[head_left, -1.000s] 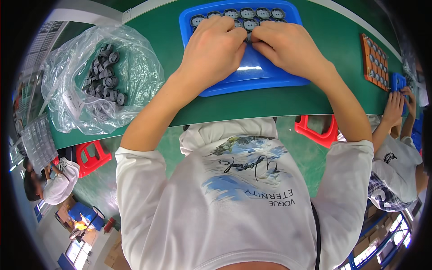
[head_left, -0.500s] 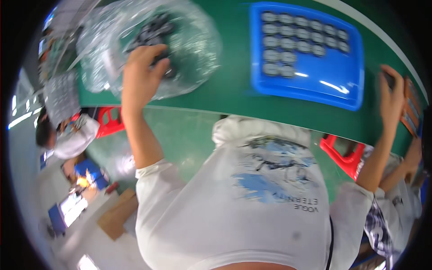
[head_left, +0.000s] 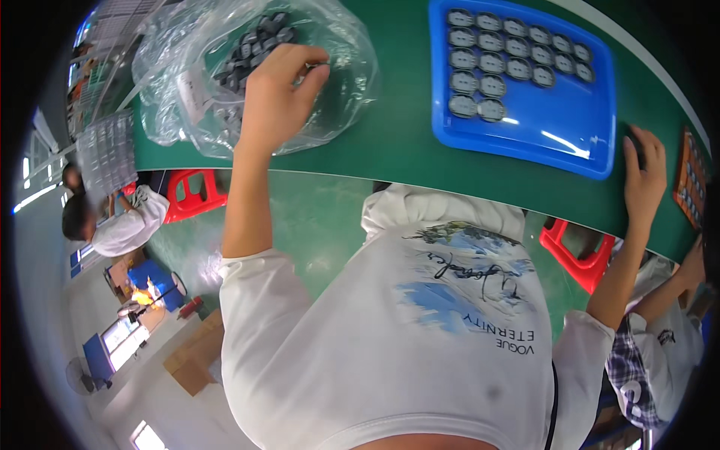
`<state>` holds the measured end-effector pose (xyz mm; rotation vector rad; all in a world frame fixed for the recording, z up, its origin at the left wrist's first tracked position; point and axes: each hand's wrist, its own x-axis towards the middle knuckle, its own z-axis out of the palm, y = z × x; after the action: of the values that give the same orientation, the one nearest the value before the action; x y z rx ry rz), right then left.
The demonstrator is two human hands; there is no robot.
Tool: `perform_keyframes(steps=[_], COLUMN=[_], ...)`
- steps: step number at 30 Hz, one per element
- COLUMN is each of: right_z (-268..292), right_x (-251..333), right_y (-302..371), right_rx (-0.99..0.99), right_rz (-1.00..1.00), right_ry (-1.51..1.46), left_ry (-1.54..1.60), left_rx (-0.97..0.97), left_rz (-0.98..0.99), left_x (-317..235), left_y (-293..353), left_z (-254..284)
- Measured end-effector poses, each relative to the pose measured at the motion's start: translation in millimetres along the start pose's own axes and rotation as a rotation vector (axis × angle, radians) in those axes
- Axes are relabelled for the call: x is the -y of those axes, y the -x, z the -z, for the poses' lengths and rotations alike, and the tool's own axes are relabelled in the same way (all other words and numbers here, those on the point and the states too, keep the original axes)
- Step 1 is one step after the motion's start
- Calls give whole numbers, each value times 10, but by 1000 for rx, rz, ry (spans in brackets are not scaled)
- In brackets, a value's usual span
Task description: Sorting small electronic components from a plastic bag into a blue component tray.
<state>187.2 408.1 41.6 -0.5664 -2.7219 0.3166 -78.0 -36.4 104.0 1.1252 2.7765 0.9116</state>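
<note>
My left hand [head_left: 279, 94] is over a clear plastic bag [head_left: 349, 90], its fingers curled toward the thumb. Whatever the fingertips may hold is hidden. Beside it in the bag lies a heap of small dark grey parts [head_left: 255, 49]. My right hand [head_left: 646, 176] is at the table's right, between a blue tray [head_left: 525, 154] and an orange tray. A small dark part [head_left: 638, 146] shows between its thumb and bent fingers. Several round grey parts [head_left: 491, 61] sit in rows in the blue tray, filling its far and left portions.
The orange tray [head_left: 686, 180] with small pieces lies at the right end of the green table [head_left: 405, 97]. A co-worker's arm [head_left: 671, 285] reaches in beside it. Red stools [head_left: 191, 196] stand below the table edge. Another person [head_left: 131, 225] sits at far left.
My left hand has shifted right across the bag, away from the heap of dark parts. My right hand has come slightly away from the orange tray. The whole view has shifted a little.
</note>
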Motion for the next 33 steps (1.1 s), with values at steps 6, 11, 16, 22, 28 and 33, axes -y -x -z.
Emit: perform_keyframes(steps=[6, 11, 16, 22, 28, 33], right_z=[-33, 12, -7, -39, -52, -39], right_x=[228, 175, 179, 152, 149, 209], right_y=[1, 47, 51, 59, 51, 49], right_rx=[-45, -33, -32, -48, -72, -96], right_rz=[15, 77, 57, 45, 39, 92], right_ry=[-189, -172, -179, -215, -225, -201], left_ry=[11, -121, 45, 53, -193, -314], left_rx=[-37, 88, 133, 132, -69, -39], left_rz=[-91, -82, 62, 148, -152, -149], left_x=[225, 259, 59, 129, 237, 227], left_y=[-5, 207, 316, 425, 400, 461], left_z=[-109, -24, 154, 19, -86, -68])
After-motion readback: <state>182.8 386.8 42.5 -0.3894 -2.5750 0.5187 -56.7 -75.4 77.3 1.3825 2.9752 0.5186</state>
